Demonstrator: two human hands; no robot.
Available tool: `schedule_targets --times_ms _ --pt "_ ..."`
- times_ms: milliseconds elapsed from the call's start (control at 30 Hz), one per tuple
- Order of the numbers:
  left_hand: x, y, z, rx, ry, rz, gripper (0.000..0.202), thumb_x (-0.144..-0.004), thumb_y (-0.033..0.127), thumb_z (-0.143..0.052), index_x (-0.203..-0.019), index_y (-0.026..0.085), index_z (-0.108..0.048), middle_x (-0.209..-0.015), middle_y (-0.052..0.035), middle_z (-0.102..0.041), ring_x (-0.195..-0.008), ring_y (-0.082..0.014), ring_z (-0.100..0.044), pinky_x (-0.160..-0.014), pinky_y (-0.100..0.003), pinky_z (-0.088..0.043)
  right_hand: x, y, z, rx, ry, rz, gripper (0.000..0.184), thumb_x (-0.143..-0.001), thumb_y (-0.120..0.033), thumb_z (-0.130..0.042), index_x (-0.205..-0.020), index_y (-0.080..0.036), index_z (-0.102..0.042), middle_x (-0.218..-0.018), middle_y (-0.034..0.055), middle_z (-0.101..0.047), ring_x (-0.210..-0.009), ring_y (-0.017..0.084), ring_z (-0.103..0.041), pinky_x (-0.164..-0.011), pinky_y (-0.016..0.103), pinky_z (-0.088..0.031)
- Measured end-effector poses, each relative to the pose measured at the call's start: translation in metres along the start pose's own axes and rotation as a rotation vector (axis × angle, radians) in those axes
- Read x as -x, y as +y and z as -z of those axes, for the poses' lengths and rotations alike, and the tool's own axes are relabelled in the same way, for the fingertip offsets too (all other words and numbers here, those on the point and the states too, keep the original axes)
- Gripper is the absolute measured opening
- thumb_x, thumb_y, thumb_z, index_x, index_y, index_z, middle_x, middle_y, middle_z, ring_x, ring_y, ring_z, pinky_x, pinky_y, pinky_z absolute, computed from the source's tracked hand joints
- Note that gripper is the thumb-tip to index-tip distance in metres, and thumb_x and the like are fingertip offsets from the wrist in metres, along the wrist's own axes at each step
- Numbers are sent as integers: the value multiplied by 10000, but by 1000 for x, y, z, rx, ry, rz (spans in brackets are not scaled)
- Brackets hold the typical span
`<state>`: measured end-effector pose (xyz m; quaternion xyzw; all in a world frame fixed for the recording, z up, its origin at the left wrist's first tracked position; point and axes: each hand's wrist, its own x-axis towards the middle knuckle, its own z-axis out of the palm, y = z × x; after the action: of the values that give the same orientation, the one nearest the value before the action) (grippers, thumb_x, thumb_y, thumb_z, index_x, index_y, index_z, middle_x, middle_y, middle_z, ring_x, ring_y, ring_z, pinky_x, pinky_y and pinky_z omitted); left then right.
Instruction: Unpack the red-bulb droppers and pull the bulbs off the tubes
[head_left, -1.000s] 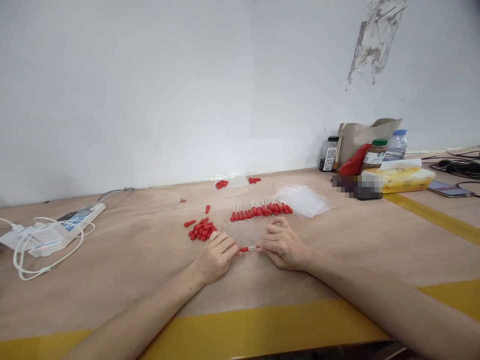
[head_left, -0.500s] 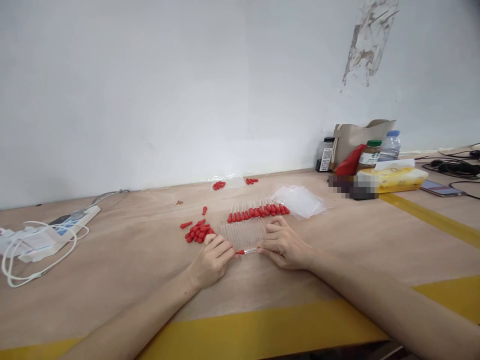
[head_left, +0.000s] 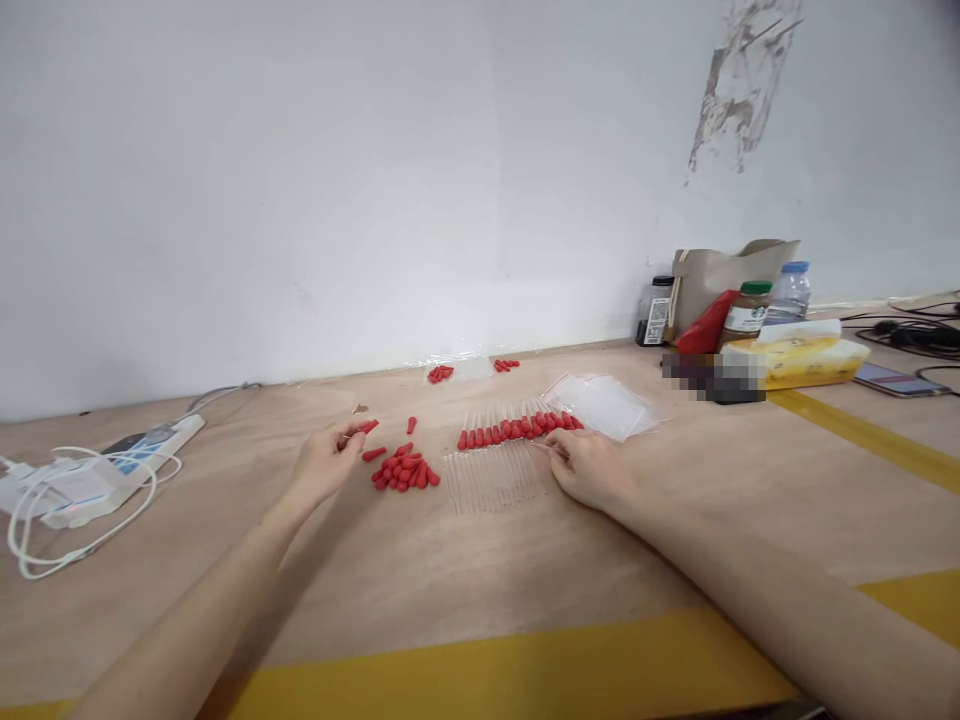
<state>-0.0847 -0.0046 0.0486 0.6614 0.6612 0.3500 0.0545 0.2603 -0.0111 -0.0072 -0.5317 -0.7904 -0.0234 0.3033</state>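
My left hand (head_left: pixel 330 458) is raised to the left of a pile of red rubber bulbs (head_left: pixel 403 472), its fingers closed on a dropper whose red bulb (head_left: pixel 367 427) sticks out to the right. Most of that dropper's thin tube is hidden by the fingers. My right hand (head_left: pixel 589 468) pinches the end of a clear glass tube beside a row of bare glass tubes (head_left: pixel 495 482) lying side by side. Just behind that row lie several droppers (head_left: pixel 517 428) with red bulbs fitted, bulbs toward me. Two loose bulbs lie apart from the pile.
Clear plastic bags (head_left: pixel 604 405) lie behind my right hand. More red bulbs (head_left: pixel 440 374) rest on plastic near the wall. A white power strip (head_left: pixel 120 475) with looped cables is at left. At right stand a tissue pack (head_left: pixel 799 362), a jar (head_left: pixel 744 318), bottles and a bag.
My hands have come apart. The left has swung left and up with the dropper. My right hand has moved slightly right and back to the end of the tube row.
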Motion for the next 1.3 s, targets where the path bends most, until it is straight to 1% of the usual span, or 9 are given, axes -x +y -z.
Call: schedule_targets --times_ms 133,400,567,800,900,1000,1133,1200,1300 --pt "-19 -24 -3 65 -22 119 416 -661 462 -536 -958 177 -595 -776 -38 -589 -691 -173 -558 -573 -262 -420 0 -7 -5 44 10 22 207 -784 -174 -413 -864 -197 -603 -825 24 -659 -805 151 -575 -750 271 -324" --pt "-9 -34 -27 153 -112 126 417 -596 520 -596 -796 154 -591 -770 -51 -635 -700 -165 -575 -624 -259 -429 4 -12 -8 29 19 99 209 -833 -253 -414 -868 -213 -616 -865 21 -647 -846 152 -555 -781 298 -295" --pt "-5 -32 -26 163 -195 161 423 -614 545 -567 -790 163 -612 -762 -45 -665 -702 -178 -598 -649 -268 -433 4 -13 -8 29 -3 122 219 -837 -325 -429 -873 -216 -615 -874 33 -629 -860 160 -542 -786 308 -294" --pt "-4 -36 -14 85 -184 132 436 -646 566 -509 -788 171 -626 -762 -30 -665 -717 -188 -592 -670 -266 -428 5 -12 -8 11 -11 139 251 -804 -415 -475 -829 -210 -617 -884 37 -610 -861 167 -526 -783 317 -289" --pt "-2 -25 -8 1 -172 77 402 -668 537 -505 -828 184 -613 -822 -30 -661 -734 -181 -586 -674 -268 -430 5 -13 -8 10 -9 138 254 -805 -421 -473 -844 -214 -615 -901 34 -606 -864 166 -523 -791 322 -289" --pt "1 1 -9 -105 -134 -21 361 -696 515 -486 -830 204 -611 -839 -24 -654 -721 -177 -571 -642 -269 -426 5 -13 -9 16 -8 143 278 -800 -445 -474 -858 -212 -615 -902 41 -604 -866 171 -520 -803 330 -287" --pt "-1 42 -23 -166 -262 -159 299 -711 461 -478 -767 203 -618 -802 -32 -656 -692 -181 -573 -624 -273 -421 5 -13 -9 28 -8 146 307 -794 -471 -474 -874 -210 -614 -923 50 -604 -879 182 -515 -810 339 -285" --pt "-7 59 -33 -236 -310 -150 261 -708 429 -484 -750 208 -615 -796 -37 -658 -723 -190 -584 -632 -273 -414 5 -13 -9 30 -13 147 317 -793 -483 -471 -886 -215 -612 -929 46 -604 -889 185 -515 -806 338 -286" --pt "-21 76 -51 -333 -374 -41 244 -694 417 -500 -736 205 -613 -754 -50 -664 -731 -199 -597 -616 -267 -410 4 -14 -8 31 -24 152 340 -800 -501 -451 -892 -216 -612 -927 47 -607 -890 183 -516 -795 334 -289"
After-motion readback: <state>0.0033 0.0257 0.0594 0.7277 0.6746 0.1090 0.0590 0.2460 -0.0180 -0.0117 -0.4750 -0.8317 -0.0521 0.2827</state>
